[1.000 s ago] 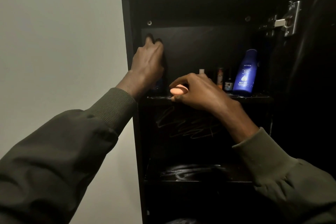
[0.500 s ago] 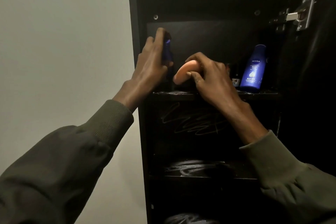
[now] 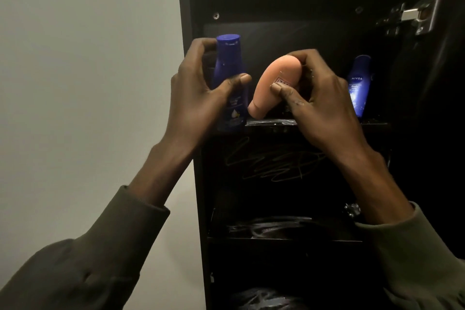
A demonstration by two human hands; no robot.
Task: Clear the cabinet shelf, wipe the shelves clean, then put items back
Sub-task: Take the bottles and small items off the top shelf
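Shelf (image 3: 314,124) clearing is what I judge I'm in the middle of, with both hands full in front of the top shelf's front edge. My left hand (image 3: 193,98) is wrapped around a blue bottle (image 3: 230,83), thumb across its front and fingers behind; the bottle stands upright, cap on top, at the cabinet's (image 3: 186,58) left wall, its base level with the shelf's front edge. I can't tell whether that base sits on the edge or hangs just clear of it. My right hand (image 3: 319,103) pinches a peach bottle (image 3: 274,85), thumb on its small label, fingers curled over its rounded end. Its long axis tilts, round end up and right, narrow end down and left just above the shelf edge, close beside the blue bottle.

What the next move turns on: the one clear item left, a second blue bottle (image 3: 358,85), stands upright at the shelf's right end, behind and to the right of my right hand. So my right hand is nearer it, but both hands must first be emptied somewhere off the shelf.

Count: two blue bottles, one held and one on the shelf; one peach bottle, held. Anything smaller behind my right hand is hidden. Lower shelves are too dark to count.
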